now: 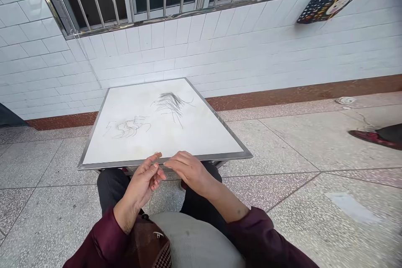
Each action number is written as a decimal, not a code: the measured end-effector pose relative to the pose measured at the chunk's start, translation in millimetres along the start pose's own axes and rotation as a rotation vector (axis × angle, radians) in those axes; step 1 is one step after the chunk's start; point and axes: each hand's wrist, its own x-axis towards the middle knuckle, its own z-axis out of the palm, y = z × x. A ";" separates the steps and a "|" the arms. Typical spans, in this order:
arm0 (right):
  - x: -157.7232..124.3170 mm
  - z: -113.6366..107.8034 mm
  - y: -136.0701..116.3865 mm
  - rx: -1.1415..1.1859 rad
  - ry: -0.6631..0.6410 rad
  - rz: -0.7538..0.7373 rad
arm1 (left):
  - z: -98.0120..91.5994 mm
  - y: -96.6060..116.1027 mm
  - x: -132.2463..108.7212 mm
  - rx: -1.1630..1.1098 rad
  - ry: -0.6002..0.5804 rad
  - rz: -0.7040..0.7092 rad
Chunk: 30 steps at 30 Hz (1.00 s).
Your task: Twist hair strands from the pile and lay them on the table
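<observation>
Over the near edge of a white-topped table (207,142), my two hands face each other with their fingertips close. My left hand (143,184) has its fingers curled and its thumb near the index finger, which carries a brownish band at the tip. My right hand (190,171) points left, fingers pressed together and thumb hidden. Whatever either hand pinches is too fine to make out. Beyond them on the table lie a dense bundle of thin dark strands (171,100) and, to its left, a looser tangle of similar strands (128,127).
A grey metal rim (220,119) borders the table, which stands near a white tiled wall (150,56). Barred windows run above. A patterned bag (328,6) hangs at upper right. Another person's shoe (373,137) shows at right, with a white patch (353,207) on the floor.
</observation>
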 end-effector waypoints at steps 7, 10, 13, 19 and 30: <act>-4.6 12.0 -5.1 -0.045 -0.128 0.051 | -6.2 -2.1 -5.2 0.259 -0.051 0.147; -5.7 16.8 -10.4 -0.041 -0.182 0.081 | -9.0 -7.0 -3.1 0.364 -0.081 0.158; -8.7 14.2 -10.8 -0.040 -0.247 0.047 | -13.7 -10.0 -4.2 0.468 -0.113 0.150; -10.3 2.4 -13.5 0.003 -0.381 -0.067 | -21.5 -9.3 -15.4 0.661 -0.215 0.034; -13.9 -13.5 -5.6 -0.056 -0.471 -0.154 | -33.6 -6.2 -30.4 0.841 -0.330 0.006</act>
